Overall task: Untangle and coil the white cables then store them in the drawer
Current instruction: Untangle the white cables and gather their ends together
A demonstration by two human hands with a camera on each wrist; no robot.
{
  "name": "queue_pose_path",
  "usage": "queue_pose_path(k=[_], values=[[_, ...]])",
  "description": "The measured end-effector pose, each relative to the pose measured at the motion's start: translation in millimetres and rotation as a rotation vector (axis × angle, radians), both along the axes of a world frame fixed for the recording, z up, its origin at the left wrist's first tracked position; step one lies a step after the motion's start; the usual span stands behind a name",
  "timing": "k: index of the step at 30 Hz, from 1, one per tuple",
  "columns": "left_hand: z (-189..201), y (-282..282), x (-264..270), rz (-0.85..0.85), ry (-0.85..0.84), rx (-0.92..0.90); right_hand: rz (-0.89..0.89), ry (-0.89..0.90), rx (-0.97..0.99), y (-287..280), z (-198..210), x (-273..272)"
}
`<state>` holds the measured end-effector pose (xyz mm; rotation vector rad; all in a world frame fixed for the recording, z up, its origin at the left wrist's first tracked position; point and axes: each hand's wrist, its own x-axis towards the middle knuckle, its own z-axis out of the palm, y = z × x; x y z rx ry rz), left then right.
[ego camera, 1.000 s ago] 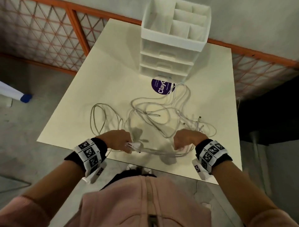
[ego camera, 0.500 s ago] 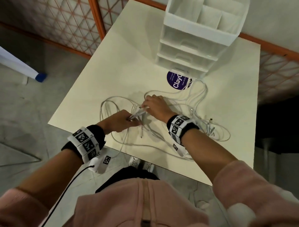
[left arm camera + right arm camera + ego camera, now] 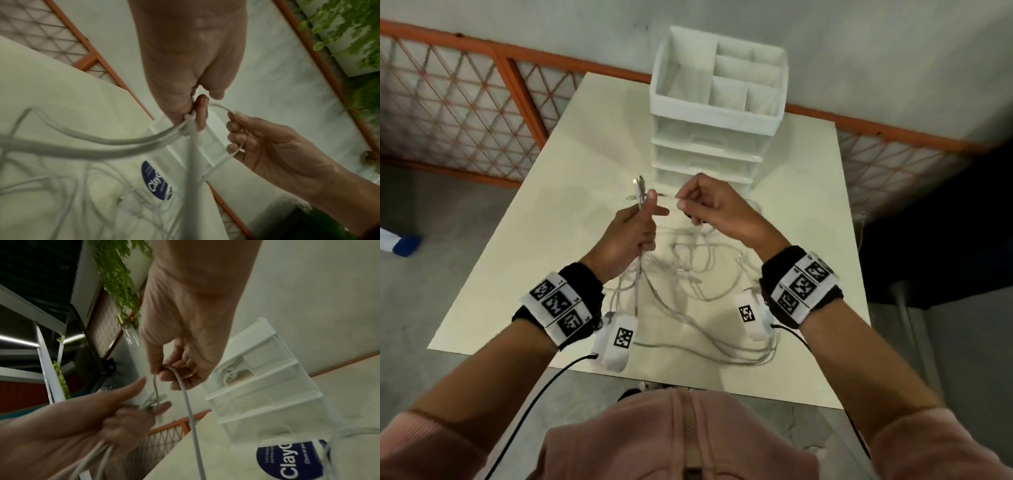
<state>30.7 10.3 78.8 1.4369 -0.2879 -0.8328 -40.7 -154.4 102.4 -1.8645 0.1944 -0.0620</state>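
A tangle of white cables [image 3: 698, 270] lies on the cream table [image 3: 544, 222], with strands rising to both raised hands. My left hand [image 3: 633, 226] grips several cable ends, their plugs [image 3: 639, 186] sticking up above the fist; in the left wrist view the strands [image 3: 191, 123] leave the fingers downward. My right hand [image 3: 709, 209] pinches one white cable [image 3: 186, 402] that loops over its fingers and links to the left hand's bundle. The white drawer unit [image 3: 715, 116] stands behind the hands, its drawers shut.
A round blue sticker [image 3: 292, 459] lies on the table in front of the drawer unit. An orange mesh fence [image 3: 465, 102] runs behind the table. The table's near edge [image 3: 688, 383] is close to my body. Green plants [image 3: 349, 24] hang beyond the wall.
Both hands rose off the table and came together, lifting cable ends up in front of the drawer unit. The right hand went from reaching into the tangle to pinching one strand.
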Motion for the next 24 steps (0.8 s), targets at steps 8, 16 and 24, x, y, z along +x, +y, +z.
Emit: queue_pose_path(k=[8, 16, 24], values=[[24, -25, 12, 0.26, -0.111, -0.154, 0.163, 0.264, -0.223, -14, -23, -31], [29, 4, 42, 0.46, -0.134, -0.282, 0.041, 0.37, -0.468, -98, -43, -67], [37, -15, 6, 0.046, -0.468, -0.065, 0.102, 0.092, -0.514, -61, 52, -26]])
